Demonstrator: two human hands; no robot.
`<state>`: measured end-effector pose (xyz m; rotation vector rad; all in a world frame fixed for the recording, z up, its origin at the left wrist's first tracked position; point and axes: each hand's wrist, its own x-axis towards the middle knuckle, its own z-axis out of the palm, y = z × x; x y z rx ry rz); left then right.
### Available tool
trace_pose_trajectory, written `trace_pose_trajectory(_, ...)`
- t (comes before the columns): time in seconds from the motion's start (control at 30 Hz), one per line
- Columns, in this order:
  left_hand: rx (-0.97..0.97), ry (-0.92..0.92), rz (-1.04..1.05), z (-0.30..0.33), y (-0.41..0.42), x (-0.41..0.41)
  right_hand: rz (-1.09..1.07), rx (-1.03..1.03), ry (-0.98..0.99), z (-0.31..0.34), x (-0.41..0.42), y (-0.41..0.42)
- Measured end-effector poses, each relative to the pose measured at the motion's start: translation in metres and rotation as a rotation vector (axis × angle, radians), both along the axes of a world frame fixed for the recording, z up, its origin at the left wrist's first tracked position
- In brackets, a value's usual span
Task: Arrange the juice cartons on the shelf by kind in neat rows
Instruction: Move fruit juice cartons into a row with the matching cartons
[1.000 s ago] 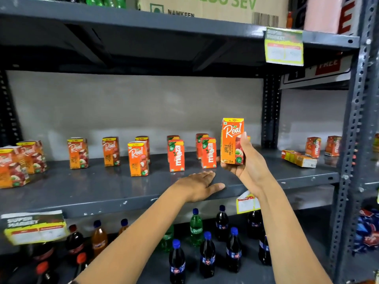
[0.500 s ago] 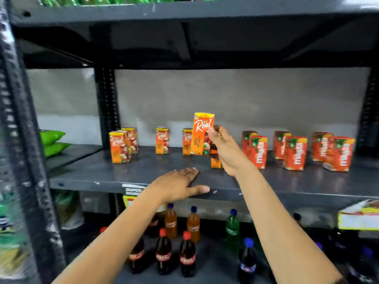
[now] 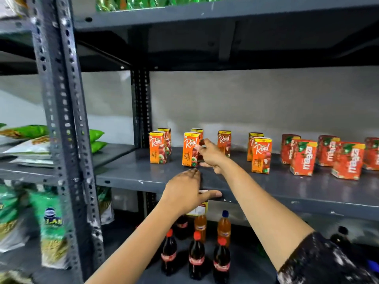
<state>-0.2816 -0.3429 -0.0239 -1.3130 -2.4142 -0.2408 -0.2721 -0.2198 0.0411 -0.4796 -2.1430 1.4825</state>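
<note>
Right hand [image 3: 211, 155] grips one Real carton [image 3: 190, 149]; left hand [image 3: 187, 190] flat, open.

Orange with a yellow top band and white script lettering: the Real carton [image 3: 190, 149] in the grip of the right hand [image 3: 211, 155]. Same orange and yellow on its twin [image 3: 158, 147] just left of the grip. Red with green leaf marks and white lettering on the Maaza cartons [image 3: 303, 157] well right of it. Dark grey across the shelf [image 3: 266, 189] under the grip. Below, dark cola bottles [image 3: 196, 257] with red caps and labels; amber bottles [image 3: 224, 227], one blue-capped. Black speckled white on the right sleeve [image 3: 320, 263].
</note>
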Motion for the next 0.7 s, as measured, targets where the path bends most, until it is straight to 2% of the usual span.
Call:
trace_pose_trajectory(0.27,0.030,0.059,-0.022,-0.002,-0.001,-0.001,-0.006,0.011,-0.019,-0.003,-0.001,-0.001)
trace_pose_trajectory(0.47,0.015,0.048,-0.009,0.004,0.002,0.005,-0.052,0.198,-0.016,-0.001,0.008,0.007)
trace_pose_trajectory(0.7,0.027,0.007,-0.170,0.024,0.064,0.063,-0.138,0.470,0.225,0.031,0.071,0.042)
